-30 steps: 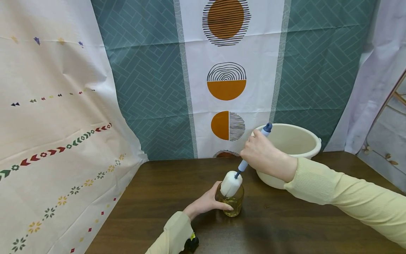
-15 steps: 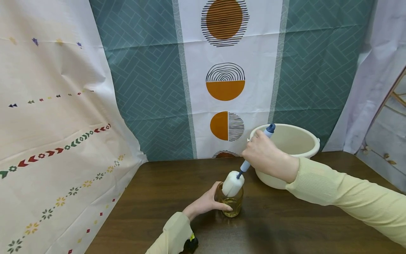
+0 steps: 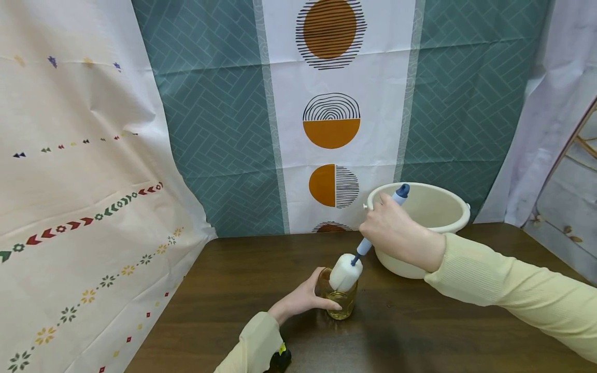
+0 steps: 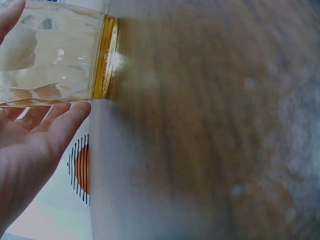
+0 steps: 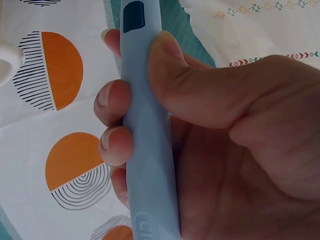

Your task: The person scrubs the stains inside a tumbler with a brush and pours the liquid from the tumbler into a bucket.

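Note:
An amber drinking glass stands on the brown table, held around its side by my left hand. The thumb lies across its front and the other fingers reach behind it. In the left wrist view the faceted glass has its base against the tabletop. A bottle brush with a white sponge head leans inside the glass, the top of the sponge above the rim. My right hand grips the brush's light blue handle, fingers curled round it and thumb along it. The sponge's lower end is partly blurred through the glass.
Behind my right hand stands a cream plastic tub at the back right of the table. A patterned curtain hangs along the table's back edge. A small black object shows beneath my left wrist.
My right hand has shifted slightly right and down with the brush handle. The sponge head has moved a little right within the glass. My left hand and the glass stay almost where they were.

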Demonstrator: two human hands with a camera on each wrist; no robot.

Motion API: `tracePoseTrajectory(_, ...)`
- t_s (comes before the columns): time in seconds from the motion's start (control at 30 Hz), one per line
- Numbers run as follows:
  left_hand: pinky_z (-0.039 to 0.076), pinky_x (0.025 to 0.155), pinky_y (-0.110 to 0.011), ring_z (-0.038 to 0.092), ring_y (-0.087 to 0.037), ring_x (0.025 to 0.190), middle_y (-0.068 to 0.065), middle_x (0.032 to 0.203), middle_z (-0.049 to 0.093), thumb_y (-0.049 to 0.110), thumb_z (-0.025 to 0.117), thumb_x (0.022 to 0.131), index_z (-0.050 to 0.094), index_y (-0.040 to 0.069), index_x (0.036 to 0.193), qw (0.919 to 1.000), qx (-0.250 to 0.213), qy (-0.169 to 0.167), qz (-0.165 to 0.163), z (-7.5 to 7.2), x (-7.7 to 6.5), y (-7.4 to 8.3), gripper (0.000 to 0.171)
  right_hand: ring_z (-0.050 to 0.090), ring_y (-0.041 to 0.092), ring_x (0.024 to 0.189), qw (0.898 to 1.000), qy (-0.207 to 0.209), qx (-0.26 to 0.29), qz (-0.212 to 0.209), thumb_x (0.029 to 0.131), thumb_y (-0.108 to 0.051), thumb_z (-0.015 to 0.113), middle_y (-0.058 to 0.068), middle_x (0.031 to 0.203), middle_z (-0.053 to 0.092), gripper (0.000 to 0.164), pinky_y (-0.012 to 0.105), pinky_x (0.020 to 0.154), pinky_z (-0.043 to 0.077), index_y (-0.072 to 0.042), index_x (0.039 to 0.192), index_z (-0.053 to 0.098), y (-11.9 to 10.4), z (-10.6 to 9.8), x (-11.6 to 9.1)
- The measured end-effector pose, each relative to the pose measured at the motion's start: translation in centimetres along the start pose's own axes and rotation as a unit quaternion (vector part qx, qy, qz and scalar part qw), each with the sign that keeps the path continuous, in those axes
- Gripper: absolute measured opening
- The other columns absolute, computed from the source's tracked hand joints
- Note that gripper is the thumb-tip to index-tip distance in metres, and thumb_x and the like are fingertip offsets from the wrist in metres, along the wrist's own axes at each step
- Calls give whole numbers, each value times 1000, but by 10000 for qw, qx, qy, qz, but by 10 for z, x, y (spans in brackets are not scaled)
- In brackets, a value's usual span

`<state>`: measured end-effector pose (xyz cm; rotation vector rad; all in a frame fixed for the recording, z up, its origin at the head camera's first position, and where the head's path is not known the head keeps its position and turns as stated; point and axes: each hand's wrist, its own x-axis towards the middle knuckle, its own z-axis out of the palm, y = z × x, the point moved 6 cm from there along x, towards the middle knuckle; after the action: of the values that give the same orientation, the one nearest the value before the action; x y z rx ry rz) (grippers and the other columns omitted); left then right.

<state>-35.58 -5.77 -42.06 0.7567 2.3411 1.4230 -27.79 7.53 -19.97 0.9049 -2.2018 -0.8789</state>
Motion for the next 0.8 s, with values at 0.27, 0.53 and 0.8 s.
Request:
tracePoseTrajectory(0.27, 35, 86, -42, 41, -14, 109, 6, 118, 43, 37, 75, 72, 33, 25, 128, 10000, -49, -12, 51, 1, -1, 0, 71, 46, 18, 51, 9999, 76, 74, -64, 67, -9, 76, 1, 50, 49, 23, 29, 53, 32, -15, 55, 57, -2, -1, -3)
tracePoseTrajectory(0.53, 34, 87, -42, 40, -14, 110, 5, 120, 42, 34, 75, 73, 34, 23, 127, 9999, -86, -16, 139, 1, -1, 1, 69, 46, 18, 51, 9995, -85, 227, -203, 68, -10, 76, 1, 51, 51, 21, 29, 52, 31, -16, 58, 59, -2, 0, -4)
tracePoseTrajectory(0.8, 35, 87, -41, 40, -13, 110, 6, 119, 42, 37, 75, 73, 32, 24, 128, 9998, -179, -63, 116, 1, 0, 1, 71, 46, 18, 50, 9991, -75, 310, -272, 67, -9, 76, 0, 51, 51, 21, 29, 52, 32, -16, 57, 59, -3, 1, -3)
